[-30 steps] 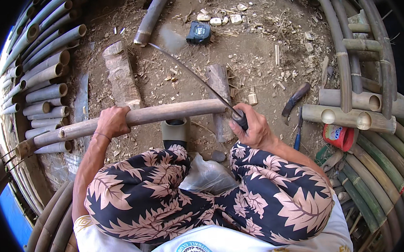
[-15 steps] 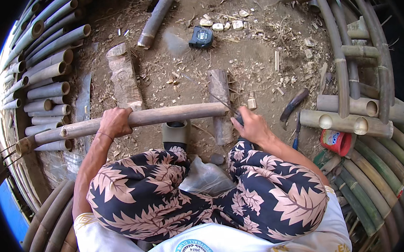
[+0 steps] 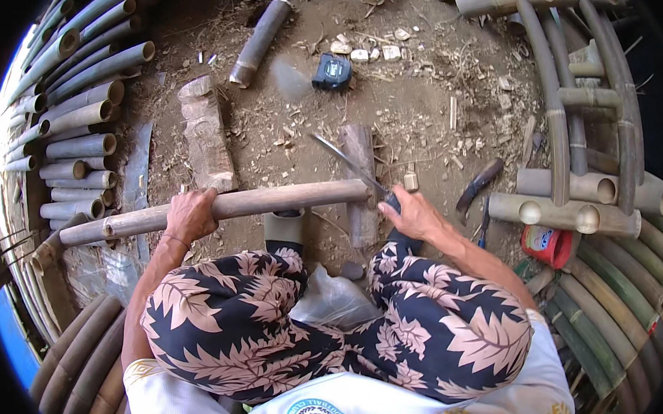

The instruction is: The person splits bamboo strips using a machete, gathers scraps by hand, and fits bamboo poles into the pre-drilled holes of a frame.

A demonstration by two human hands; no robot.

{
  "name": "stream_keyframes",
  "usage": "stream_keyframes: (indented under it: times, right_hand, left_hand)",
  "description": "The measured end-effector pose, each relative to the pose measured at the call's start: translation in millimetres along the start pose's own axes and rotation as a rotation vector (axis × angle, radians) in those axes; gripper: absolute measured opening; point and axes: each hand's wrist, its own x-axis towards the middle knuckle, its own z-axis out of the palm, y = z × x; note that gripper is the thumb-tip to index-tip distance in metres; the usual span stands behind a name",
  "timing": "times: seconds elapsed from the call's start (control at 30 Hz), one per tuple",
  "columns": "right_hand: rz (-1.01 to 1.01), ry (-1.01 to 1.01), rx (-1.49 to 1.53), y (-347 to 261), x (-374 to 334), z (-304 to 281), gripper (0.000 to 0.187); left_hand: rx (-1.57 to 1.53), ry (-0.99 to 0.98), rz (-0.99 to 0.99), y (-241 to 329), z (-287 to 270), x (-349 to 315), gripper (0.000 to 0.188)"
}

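My left hand (image 3: 191,214) is wrapped around a round bamboo pole (image 3: 289,198) that lies crosswise in front of my knees. The pole's right end rests on a short wooden block (image 3: 358,153) on the ground. In my right hand (image 3: 417,216) is a long narrow blade (image 3: 343,158) with a dark handle; whether it is a knife or a saw I cannot make out. Its blade slants up and left over the block, close to the pole's right end. The pole's left end reaches a bamboo stub (image 3: 46,254).
A rough wooden slab (image 3: 207,139), a cut bamboo length (image 3: 260,43) and a black tape measure (image 3: 332,71) lie ahead. To the right are a dark-handled tool (image 3: 480,183), a red container (image 3: 547,246) and a bamboo frame (image 3: 555,107). Stacked bamboo (image 3: 77,148) lines the left.
The blade has swung so that more of it shows, with its tip farther up and left. My left hand keeps its hold on the pole. The whole view has shifted slightly.
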Motion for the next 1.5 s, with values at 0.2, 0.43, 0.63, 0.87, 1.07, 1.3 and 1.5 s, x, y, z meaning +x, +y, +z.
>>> stream_keyframes:
  times: [0.2,0.43,0.63,0.87,1.07,1.3,1.5]
  right_hand:
    - [-0.418,0.462,0.368,-46.4,-5.1,-21.0,0.037]
    - [-0.095,0.092,0.089,6.4,7.9,2.8,0.037]
    - [-0.339,0.365,0.224,-55.4,-5.4,-25.5,0.038]
    - [0.004,-0.008,0.021,31.3,18.8,12.0,0.041]
    - [0.099,-0.052,0.051,17.4,12.8,10.9,0.04]
    - [0.136,-0.003,0.105,-9.4,1.1,-3.1,0.041]
    - [-0.337,0.422,0.24,-60.7,-10.2,-32.5,0.037]
  left_hand:
    - [-0.019,-0.006,-0.047,-5.7,4.6,3.0,0.035]
    - [-0.022,0.059,-0.016,-2.2,5.5,-1.5,0.025]
    - [-0.046,0.032,-0.005,1.4,1.2,-2.4,0.026]
    - [-0.033,-0.052,0.096,-5.0,-6.6,4.0,0.038]
    - [-0.106,-0.367,0.054,-9.3,-8.5,28.3,0.044]
    - [0.005,-0.152,0.025,0.0,-25.0,38.9,0.029]
    - [-0.046,-0.152,0.026,-6.5,-9.8,45.2,0.031]
